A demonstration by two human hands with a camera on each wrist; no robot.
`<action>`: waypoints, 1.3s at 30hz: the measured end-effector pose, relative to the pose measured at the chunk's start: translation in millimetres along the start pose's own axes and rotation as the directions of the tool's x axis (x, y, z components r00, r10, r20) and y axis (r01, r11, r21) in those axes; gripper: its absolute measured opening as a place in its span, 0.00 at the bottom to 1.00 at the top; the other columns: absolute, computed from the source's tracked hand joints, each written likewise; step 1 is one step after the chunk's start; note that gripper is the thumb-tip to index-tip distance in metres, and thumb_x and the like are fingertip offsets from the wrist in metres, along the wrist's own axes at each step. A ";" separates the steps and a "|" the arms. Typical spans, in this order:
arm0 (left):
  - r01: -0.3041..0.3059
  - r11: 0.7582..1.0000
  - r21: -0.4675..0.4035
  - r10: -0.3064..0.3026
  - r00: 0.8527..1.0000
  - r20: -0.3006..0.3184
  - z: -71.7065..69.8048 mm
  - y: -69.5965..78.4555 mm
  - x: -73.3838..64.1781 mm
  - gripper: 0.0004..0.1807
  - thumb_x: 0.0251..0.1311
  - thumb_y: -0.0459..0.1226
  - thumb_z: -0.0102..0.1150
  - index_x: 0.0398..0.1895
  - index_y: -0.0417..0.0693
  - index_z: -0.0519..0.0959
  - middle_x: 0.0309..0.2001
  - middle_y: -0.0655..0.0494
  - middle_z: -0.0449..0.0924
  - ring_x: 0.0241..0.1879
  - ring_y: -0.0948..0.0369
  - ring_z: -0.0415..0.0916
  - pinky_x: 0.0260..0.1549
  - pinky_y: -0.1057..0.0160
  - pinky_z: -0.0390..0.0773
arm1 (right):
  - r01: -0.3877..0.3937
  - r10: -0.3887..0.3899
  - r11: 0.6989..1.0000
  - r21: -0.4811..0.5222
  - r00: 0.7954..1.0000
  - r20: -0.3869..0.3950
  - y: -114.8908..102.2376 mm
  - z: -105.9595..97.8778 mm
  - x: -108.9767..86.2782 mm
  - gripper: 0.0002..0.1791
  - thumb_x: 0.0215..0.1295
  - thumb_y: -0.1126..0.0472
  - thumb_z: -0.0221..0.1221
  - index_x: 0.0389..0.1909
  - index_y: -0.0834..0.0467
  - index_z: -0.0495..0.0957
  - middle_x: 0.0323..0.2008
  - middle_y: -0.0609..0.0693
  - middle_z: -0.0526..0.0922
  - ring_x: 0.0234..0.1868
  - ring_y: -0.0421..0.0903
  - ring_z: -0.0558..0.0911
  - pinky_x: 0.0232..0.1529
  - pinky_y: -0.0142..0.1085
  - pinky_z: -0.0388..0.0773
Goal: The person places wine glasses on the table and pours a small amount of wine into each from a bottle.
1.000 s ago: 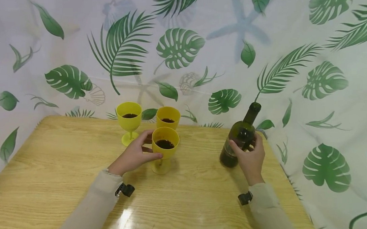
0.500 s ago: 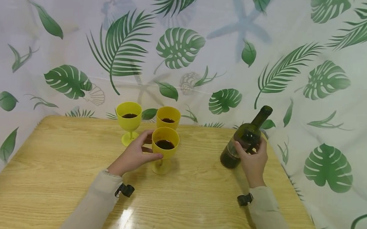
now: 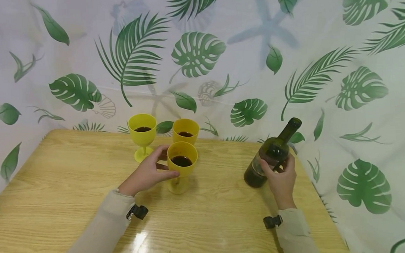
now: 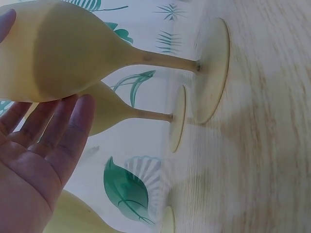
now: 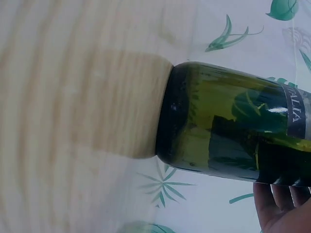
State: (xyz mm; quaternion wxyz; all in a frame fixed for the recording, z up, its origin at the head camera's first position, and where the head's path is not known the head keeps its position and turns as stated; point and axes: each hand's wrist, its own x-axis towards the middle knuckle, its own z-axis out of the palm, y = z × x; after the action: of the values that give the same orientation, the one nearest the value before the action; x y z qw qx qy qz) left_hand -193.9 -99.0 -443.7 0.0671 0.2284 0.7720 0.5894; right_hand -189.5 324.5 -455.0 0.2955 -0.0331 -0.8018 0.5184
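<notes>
My left hand (image 3: 145, 177) holds the front yellow goblet (image 3: 184, 170) by its bowl, thumb on the near side and fingers on the far side. Dark liquid shows inside it, and its foot stands on the table in the left wrist view. My right hand (image 3: 282, 181) grips a green glass wine bottle (image 3: 255, 171) around its body. The bottle leans to the right in the head view, its neck pointing up and away. Dark liquid and a label reading "ITALIA" show on the bottle (image 5: 218, 121) in the right wrist view, its base close over the table.
Behind the held goblet stands an orange-yellow goblet (image 3: 185, 126), and left of it a lime-yellow goblet (image 3: 142, 138); both contain dark liquid. The wooden table (image 3: 219, 222) ends at a leaf-patterned curtain (image 3: 201, 89) behind and to the right.
The bottle's neck has swung to the right, so it leans more than before, and my right hand has shifted slightly right with it. My left hand and the goblets have stayed in place.
</notes>
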 end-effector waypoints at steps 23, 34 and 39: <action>-0.040 0.996 -0.075 0.035 0.998 -0.061 44.1 6.2 12.3 0.44 0.60 0.37 0.75 0.76 0.54 0.61 0.68 0.52 0.69 0.66 0.50 0.69 0.57 0.45 0.81 | 0.013 -0.017 0.995 0.101 0.999 0.032 6.0 0.0 -1.4 0.40 0.61 0.65 0.72 0.72 0.56 0.66 0.58 0.39 0.76 0.57 0.38 0.78 0.49 0.25 0.75; -0.093 0.984 -0.153 0.078 0.992 -0.098 110.6 10.3 58.8 0.43 0.60 0.39 0.76 0.76 0.54 0.63 0.67 0.56 0.69 0.65 0.51 0.70 0.57 0.48 0.82 | -0.014 0.009 0.996 0.088 0.998 0.055 11.6 -7.2 1.5 0.41 0.62 0.64 0.72 0.74 0.55 0.64 0.59 0.38 0.74 0.59 0.37 0.76 0.53 0.26 0.74; -0.093 0.984 -0.153 0.072 0.987 -0.140 127.1 11.7 76.8 0.43 0.59 0.42 0.76 0.76 0.57 0.63 0.67 0.59 0.70 0.64 0.56 0.70 0.56 0.50 0.83 | -0.011 0.005 0.997 0.082 0.998 0.069 15.2 -5.0 2.2 0.42 0.62 0.65 0.72 0.75 0.56 0.63 0.60 0.39 0.73 0.59 0.36 0.75 0.53 0.26 0.73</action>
State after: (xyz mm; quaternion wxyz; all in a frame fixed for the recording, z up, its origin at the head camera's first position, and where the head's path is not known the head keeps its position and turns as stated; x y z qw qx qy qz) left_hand -211.4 48.3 -457.6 0.0085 0.2140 0.7150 0.6655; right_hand -192.6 336.3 -465.5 0.2670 -0.0063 -0.7893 0.5529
